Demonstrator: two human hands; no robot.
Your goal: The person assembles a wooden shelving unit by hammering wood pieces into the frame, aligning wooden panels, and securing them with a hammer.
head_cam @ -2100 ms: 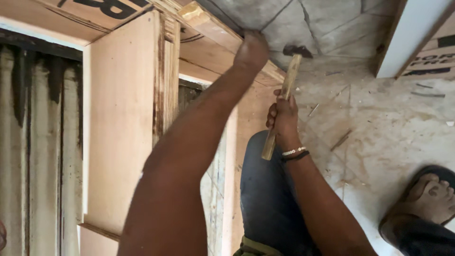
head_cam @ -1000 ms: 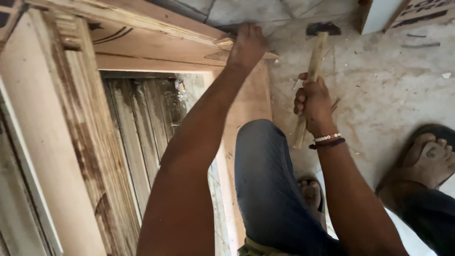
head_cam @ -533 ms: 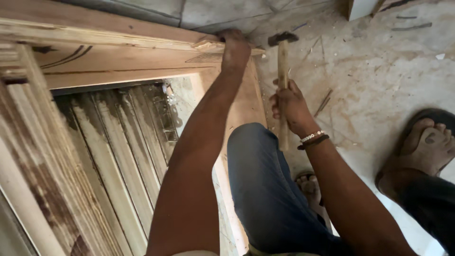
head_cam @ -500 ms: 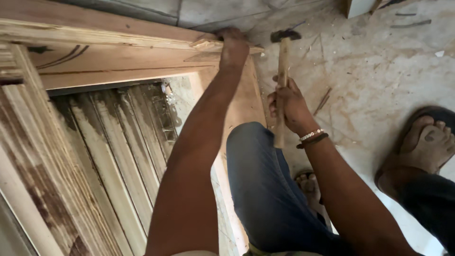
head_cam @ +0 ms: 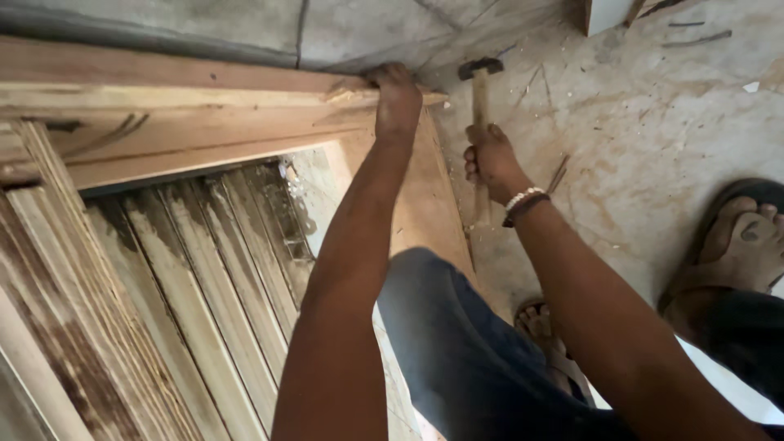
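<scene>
A pale, stained concrete floor (head_cam: 653, 147), strewn with splinters and wood scraps, fills the right side of the view; a wooden frame (head_cam: 163, 106) lies across it on the left. Nearest the camera, a knee in dark blue trousers (head_cam: 457, 343) rises between the two forearms, with a sandalled foot (head_cam: 547, 335) beside it on the floor. Another foot in a dark sandal (head_cam: 735, 245) rests at the right edge. To the left, ribbed, weathered wooden slats (head_cam: 180, 294) run under the frame's opening. Further out, the right hand (head_cam: 490, 159) is wrapped tight around the wooden handle of a hammer (head_cam: 480, 122), a beaded bracelet (head_cam: 523, 204) on the wrist; the handle stands roughly upright and the dark metal head points up near the frame's corner, just apart from the wood. Farthest, the left hand (head_cam: 396, 98) presses down on the frame's top rail at its corner, fingers curled over the splintered edge beside a thin wooden strip (head_cam: 392, 96).
</scene>
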